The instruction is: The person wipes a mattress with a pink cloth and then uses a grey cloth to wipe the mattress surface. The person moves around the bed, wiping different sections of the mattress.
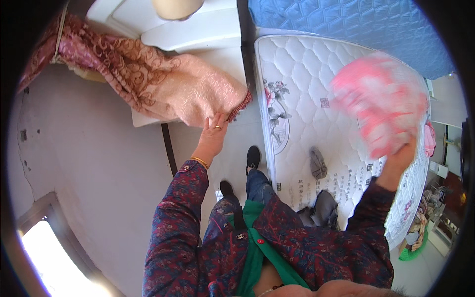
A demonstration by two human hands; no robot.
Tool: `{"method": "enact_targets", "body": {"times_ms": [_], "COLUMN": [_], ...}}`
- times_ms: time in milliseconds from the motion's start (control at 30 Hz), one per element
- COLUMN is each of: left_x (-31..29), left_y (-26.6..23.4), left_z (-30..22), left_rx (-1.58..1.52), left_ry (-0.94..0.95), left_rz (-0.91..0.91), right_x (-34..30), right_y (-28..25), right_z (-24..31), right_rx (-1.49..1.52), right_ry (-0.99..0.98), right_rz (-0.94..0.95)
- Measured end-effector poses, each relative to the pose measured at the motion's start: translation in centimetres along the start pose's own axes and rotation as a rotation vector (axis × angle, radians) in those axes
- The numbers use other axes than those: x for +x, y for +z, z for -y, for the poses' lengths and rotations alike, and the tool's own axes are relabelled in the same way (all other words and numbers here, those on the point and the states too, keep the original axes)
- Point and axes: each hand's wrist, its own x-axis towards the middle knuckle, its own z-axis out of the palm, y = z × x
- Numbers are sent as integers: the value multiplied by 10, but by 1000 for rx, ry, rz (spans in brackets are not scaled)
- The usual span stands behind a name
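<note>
My left hand [212,136], with a ring and a bangle, is at the lower edge of a peach and brown patterned curtain [183,84]. Its fingers are closed on the cloth near the dark red trim, the thumb partly hidden. On the right, over the mattress, my right hand [403,154] grips a pink and white cloth [378,99]. Motion blurs this cloth, and it hides most of the fingers. The white quilted mattress [307,64] has floral and dark printed patterns.
A grey rolled cloth [318,163] and a dark grey item [324,209] lie on the mattress. Behind it is a blue quilted surface [346,22]. White furniture [208,34] stands behind the curtain. Clothes and a green item [414,251] are at far right.
</note>
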Motion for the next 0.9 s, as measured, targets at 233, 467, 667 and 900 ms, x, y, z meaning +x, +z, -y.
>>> {"method": "enact_targets", "body": {"times_ms": [233,467,667,900], "left_x": [-105,-268,-382,-446], "left_y": [31,88,106,113], "left_z": [-12,-17,-13,-18], "left_rx": [0,-333,-493,-698], "left_ry": [-12,-180,-358,-444], "left_rz": [148,270,213,2], "right_x": [48,-339,-453,-318], "right_y": [17,54,72,66], "right_z": [-79,-326,-304,-87], "right_rx": [-1466,-456,23,-17], "right_ry": [-1045,942,1336,527], "right_rz": [-119,657,307,103]}}
